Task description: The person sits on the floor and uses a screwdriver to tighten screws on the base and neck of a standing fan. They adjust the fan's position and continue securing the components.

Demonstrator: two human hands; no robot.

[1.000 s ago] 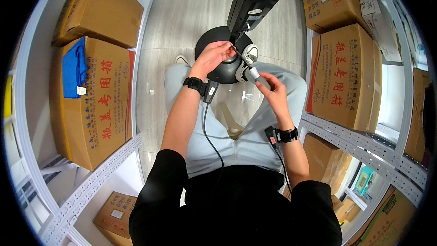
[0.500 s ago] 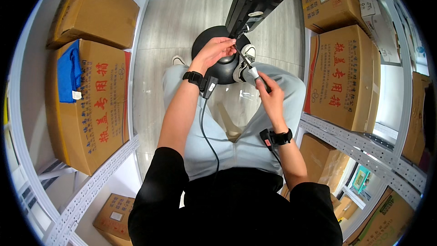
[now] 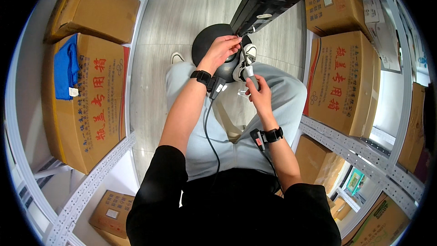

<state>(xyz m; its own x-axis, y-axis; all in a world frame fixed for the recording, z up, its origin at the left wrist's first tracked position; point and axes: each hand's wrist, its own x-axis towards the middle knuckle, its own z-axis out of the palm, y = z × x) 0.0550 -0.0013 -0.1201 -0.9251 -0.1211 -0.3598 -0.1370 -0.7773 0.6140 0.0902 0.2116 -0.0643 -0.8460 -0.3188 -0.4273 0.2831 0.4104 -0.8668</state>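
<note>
My right hand grips the grey and white handle of a screwdriver, its dark shaft slanting up and away from me. At the shaft's far end the fingers of my left hand are pinched together, close to the lower end of a tall black appliance. What they hold there is too small to make out. The appliance leans to the upper right above a round black base on the floor. Where the body meets the base is partly hidden by my left hand.
Metal shelving with cardboard boxes stands close on both sides: a large box to the right, another box to the left with a blue cloth over it. My shoe touches the base area. Cables run from both wrists.
The black appliance and both hands have shifted slightly to the right in view for the left, and leftward for the right hand. The screwdriver now stands more upright.
</note>
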